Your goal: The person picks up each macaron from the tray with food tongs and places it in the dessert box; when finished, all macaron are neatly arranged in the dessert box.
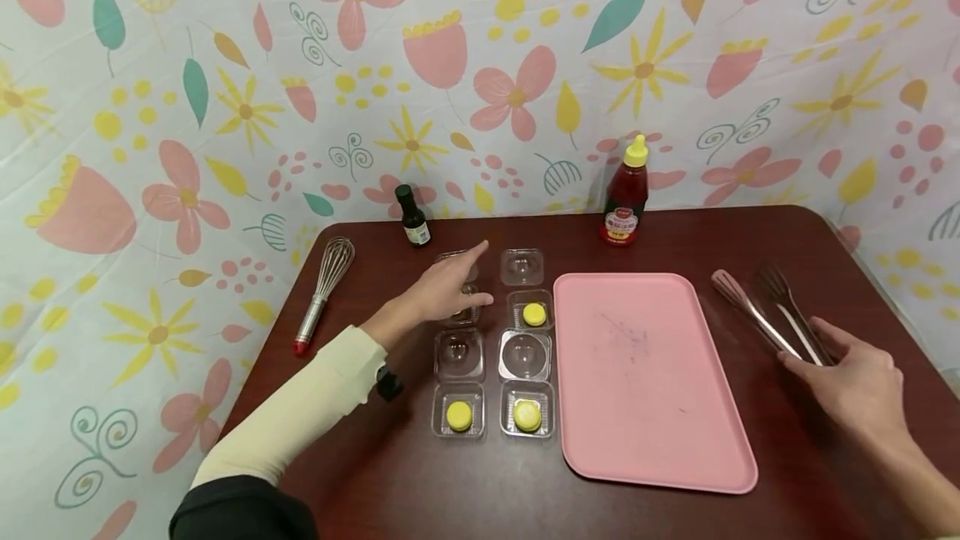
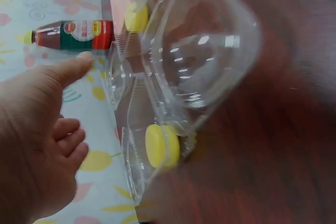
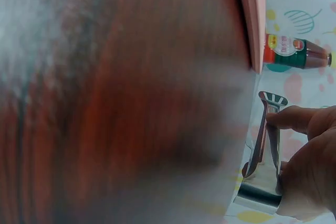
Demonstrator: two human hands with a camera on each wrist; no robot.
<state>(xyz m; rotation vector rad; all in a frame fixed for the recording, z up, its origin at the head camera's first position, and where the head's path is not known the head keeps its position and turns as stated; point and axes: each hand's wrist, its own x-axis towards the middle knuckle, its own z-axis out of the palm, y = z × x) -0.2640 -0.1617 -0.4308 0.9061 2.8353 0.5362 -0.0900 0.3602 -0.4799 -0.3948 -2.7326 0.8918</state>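
Note:
My left hand (image 1: pixel 450 286) hovers over the far left clear plastic box and holds nothing, its thumb apart from its fingers. That box is mostly hidden in the head view; the left wrist view shows a yellow macaron (image 2: pixel 161 145) in a box beside the hand. Nearer to me, clear boxes with raised or folded-back lids (image 1: pixel 525 354) hold yellow macarons (image 1: pixel 527 416), (image 1: pixel 459 416). Another macaron (image 1: pixel 534 314) sits in the far right box. On the right, my right hand (image 1: pixel 862 382) grips metal tongs (image 1: pixel 798 332), whose ends are spread apart and point away from me.
A pink tray (image 1: pixel 652 440) lies between the boxes and the tongs. Behind it stands a red sauce bottle (image 1: pixel 624 198) with a yellow cap. A small dark bottle (image 1: pixel 412 219) and a whisk (image 1: pixel 327 286) are at the left. A patterned cloth hangs behind the table.

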